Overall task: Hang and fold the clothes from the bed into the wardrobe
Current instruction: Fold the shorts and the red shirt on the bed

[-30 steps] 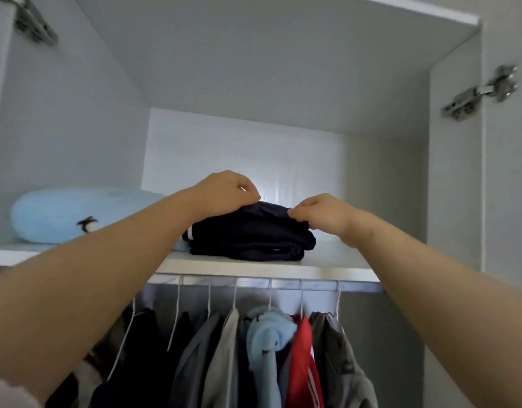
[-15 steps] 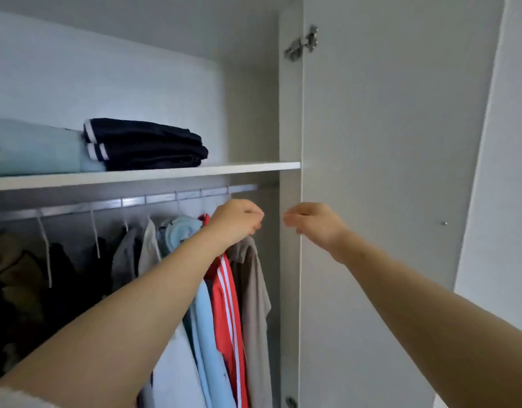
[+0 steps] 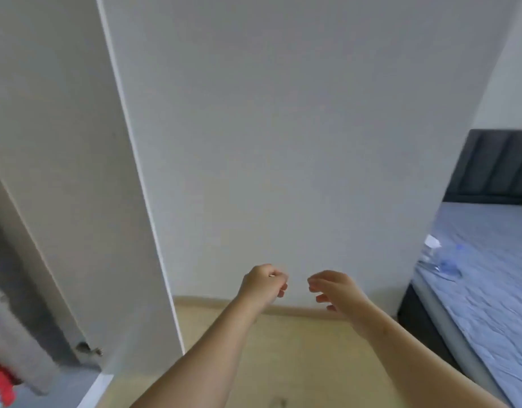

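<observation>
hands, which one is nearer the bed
The right hand, on the side of the bed; the left hand is toward the wardrobe door.

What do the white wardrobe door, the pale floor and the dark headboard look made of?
White wardrobe door: probably laminated board, matt; flat face, clean white edge strip. Pale beige floor: smooth, likely wood-look laminate or vinyl; blur hides any grain. Dark grey headboard: seemingly padded upholstery, judging by its vertical channels; fabric or leatherette is unclear.

Single wide-angle head view, tilted forward and down; faces the wall point(image 3: 283, 113) at close range, door point(image 3: 77, 172) at left, bed point(image 3: 489, 290) at right edge.
</observation>
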The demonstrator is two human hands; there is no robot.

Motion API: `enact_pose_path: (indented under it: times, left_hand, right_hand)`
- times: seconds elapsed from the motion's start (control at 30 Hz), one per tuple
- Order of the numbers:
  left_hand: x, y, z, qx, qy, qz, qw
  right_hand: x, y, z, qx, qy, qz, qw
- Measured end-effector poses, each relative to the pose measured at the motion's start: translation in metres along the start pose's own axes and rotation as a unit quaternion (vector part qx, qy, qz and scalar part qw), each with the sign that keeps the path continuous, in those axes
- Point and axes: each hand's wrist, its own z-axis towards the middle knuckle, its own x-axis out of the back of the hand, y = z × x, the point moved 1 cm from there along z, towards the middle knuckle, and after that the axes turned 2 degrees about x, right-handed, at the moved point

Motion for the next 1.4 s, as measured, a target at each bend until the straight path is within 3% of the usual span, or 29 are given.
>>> enact_pose_path:
  times: [0.2, 0.33, 0.57, 0.77, 0.97, 1.17, 1.4]
  left_hand:
    - [-0.230, 0.027, -0.048, 0.005, -0.168, 0.008, 0.986]
    - [-0.350, 0.032, -0.083, 0.030, -0.272, 0.029, 0.961]
    - [-0.523, 0.051, -0.127, 0.047, -0.439, 0.115, 0.890]
    - [-0.639, 0.101, -0.115, 0.027, -0.485, 0.132, 0.864]
    - [-0.752, 0.139, -0.127, 0.011, -0.573, 0.181, 0.800]
    - [-0.859, 0.158, -0.149, 0.011, -0.583, 0.224, 0.781]
    - [-1.008, 0.189, -0.202, 0.012, -0.596, 0.244, 0.765]
  right_hand:
    - [0.171, 0.143, -0.106, -0.140, 0.165, 0.027, 0.976]
    - [0.250, 0.222, -0.171, -0.232, 0.262, 0.079, 0.934]
    - [0.346, 0.324, -0.262, -0.349, 0.364, 0.163, 0.848]
    - [0.442, 0.366, -0.266, -0.363, 0.420, 0.174, 0.813]
    - [0.525, 0.405, -0.270, -0.378, 0.466, 0.220, 0.769]
    - [0.590, 0.453, -0.304, -0.404, 0.500, 0.258, 0.721]
    - [0.707, 0.535, -0.349, -0.421, 0.497, 0.257, 0.714]
